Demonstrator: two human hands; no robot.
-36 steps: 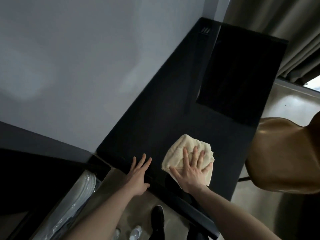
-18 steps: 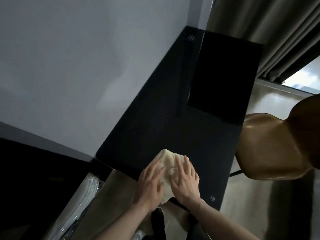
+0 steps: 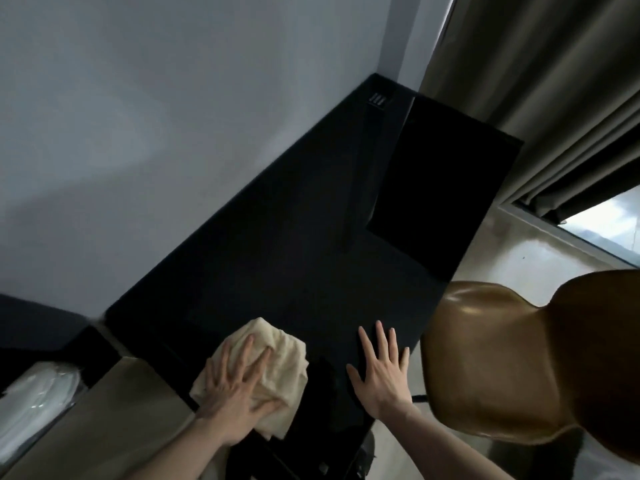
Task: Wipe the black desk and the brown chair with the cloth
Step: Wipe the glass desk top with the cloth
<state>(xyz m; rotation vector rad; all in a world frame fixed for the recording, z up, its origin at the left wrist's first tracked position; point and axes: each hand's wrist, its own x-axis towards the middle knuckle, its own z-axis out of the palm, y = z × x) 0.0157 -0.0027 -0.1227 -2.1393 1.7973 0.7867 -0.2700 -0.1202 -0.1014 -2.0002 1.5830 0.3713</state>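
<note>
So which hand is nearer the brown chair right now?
Right. The right hand lies flat on the black desk beside the brown chair; the left hand presses the cloth farther away.

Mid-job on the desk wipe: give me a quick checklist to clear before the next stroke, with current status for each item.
1. Cloth under the left hand, fingers spread flat on it: ok.
2. Cloth lying on the black desk: ok, though one corner hangs over the near edge.
3. Right hand flat on the desk, apart from the cloth: ok.
4. Desk surface ahead of the cloth bare up to the black mat: ok.
5. Brown chair wiped: cannot tell.
6. Desk clean: cannot tell, too dark.
</note>
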